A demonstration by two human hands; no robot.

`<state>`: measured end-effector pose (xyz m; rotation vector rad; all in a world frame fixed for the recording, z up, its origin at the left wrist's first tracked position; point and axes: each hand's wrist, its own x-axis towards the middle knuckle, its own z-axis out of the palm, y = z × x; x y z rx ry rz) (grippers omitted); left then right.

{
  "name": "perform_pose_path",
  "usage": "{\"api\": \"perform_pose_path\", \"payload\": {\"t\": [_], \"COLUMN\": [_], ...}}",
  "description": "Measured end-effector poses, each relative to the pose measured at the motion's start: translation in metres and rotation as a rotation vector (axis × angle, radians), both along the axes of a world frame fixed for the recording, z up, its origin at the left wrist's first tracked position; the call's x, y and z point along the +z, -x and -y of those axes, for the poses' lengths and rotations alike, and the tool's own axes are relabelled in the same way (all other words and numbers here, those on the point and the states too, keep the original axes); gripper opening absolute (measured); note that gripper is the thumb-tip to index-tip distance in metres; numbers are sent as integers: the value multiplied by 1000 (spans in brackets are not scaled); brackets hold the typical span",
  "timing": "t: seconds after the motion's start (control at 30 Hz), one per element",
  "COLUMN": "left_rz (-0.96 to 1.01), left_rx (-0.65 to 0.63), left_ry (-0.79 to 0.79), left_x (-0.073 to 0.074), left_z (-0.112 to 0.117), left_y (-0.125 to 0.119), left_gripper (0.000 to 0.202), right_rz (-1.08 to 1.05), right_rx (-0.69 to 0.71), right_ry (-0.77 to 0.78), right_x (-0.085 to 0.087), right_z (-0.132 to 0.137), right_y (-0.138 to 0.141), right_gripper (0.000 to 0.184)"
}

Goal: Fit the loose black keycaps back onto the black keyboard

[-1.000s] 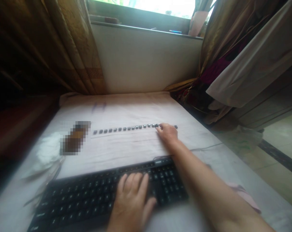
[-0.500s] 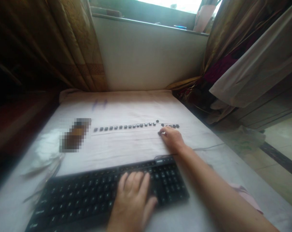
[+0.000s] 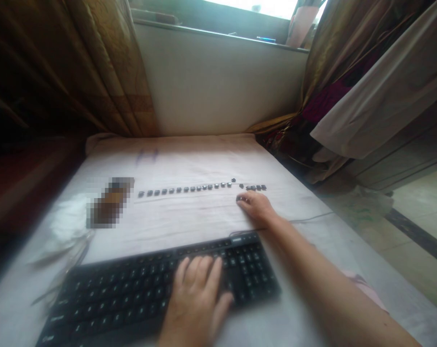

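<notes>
My left hand [image 3: 195, 299] lies flat, fingers spread, on the middle-right part of a black keyboard [image 3: 124, 289]. Beyond it, my right hand [image 3: 256, 205] rests low over the white sheet with thumb and fingers pinched together. A small dark keyboard key [image 3: 239, 197] shows at those fingertips. A long row of loose dark keys [image 3: 180, 189] runs across the sheet just past the hand. One key [image 3: 233, 180] sits a little above the line, and several keys [image 3: 256, 187] form its right end, close behind my right knuckles.
A blurred-out brown object [image 3: 112, 202] and a crumpled white bag [image 3: 68, 221] lie on the left. A thin cable [image 3: 312, 219] crosses the sheet at right. Curtains [image 3: 106, 72] hang beside the window wall [image 3: 218, 86]; a pink cloth [image 3: 365, 289] is near my right forearm.
My right hand has drawn slightly nearer to me from the row, uncovering keys at its right end. My left hand stays on the keyboard. The whole view has shifted slightly.
</notes>
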<state>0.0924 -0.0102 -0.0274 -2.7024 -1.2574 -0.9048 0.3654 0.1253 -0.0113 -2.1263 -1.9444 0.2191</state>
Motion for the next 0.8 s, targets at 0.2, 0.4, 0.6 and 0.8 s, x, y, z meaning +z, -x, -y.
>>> {"api": "perform_pose_path", "payload": {"t": [0.2, 0.4, 0.6, 0.8], "left_rz": [-1, -66, -32, -63], "left_rx": [8, -47, -11, -33], "left_ry": [11, -38, -10, -28], "left_x": [3, 12, 10, 10], "left_z": [0, -4, -2, -3], "left_y": [0, 4, 2, 3], "left_gripper": [48, 41, 42, 42], "right_rz": [16, 40, 56, 27], "right_rx": [-16, 73, 173, 170], "right_ry": [39, 76, 70, 34], "right_x": [2, 8, 11, 14], "right_z": [1, 1, -7, -5], "right_y": [3, -9, -12, -6], "right_gripper": [25, 49, 33, 17]}}
